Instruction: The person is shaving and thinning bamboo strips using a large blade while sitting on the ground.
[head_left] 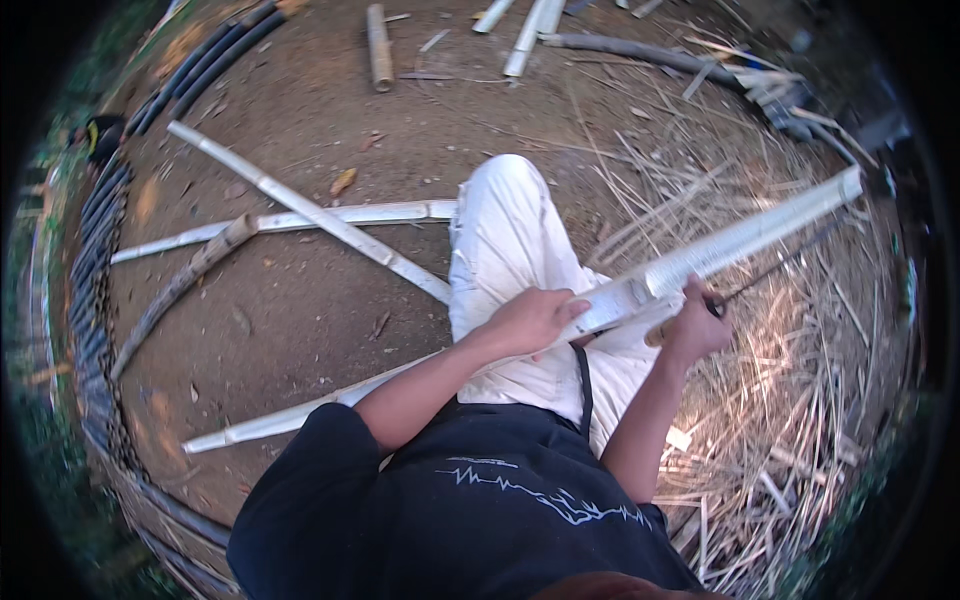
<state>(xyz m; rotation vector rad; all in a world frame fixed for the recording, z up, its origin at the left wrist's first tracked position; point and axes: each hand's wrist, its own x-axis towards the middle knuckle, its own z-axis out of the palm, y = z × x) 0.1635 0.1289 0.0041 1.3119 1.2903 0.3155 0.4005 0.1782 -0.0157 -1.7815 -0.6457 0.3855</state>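
Note:
A long split bamboo strip (760, 225), pale on its inner face, lies slantwise across my lap from lower left to upper right. My left hand (535, 318) is closed round it near the middle, thumb on top. Just right of that, my right hand (702, 325) grips a knife (775, 268) by its handle. The handle's light wooden end shows below the fist, and the thin dark blade points up and right, alongside the strip's underside. Whether the blade touches the bamboo I cannot tell. White trousers (510, 220) are under the strip, one knee raised.
Two more split bamboo strips (300, 205) cross on the bare soil to the left, near a curved stick (180, 285). Thin bamboo shavings (780, 400) cover the ground on the right. A short bamboo piece (379, 50) lies ahead. Dark poles (230, 55) lie at the far left.

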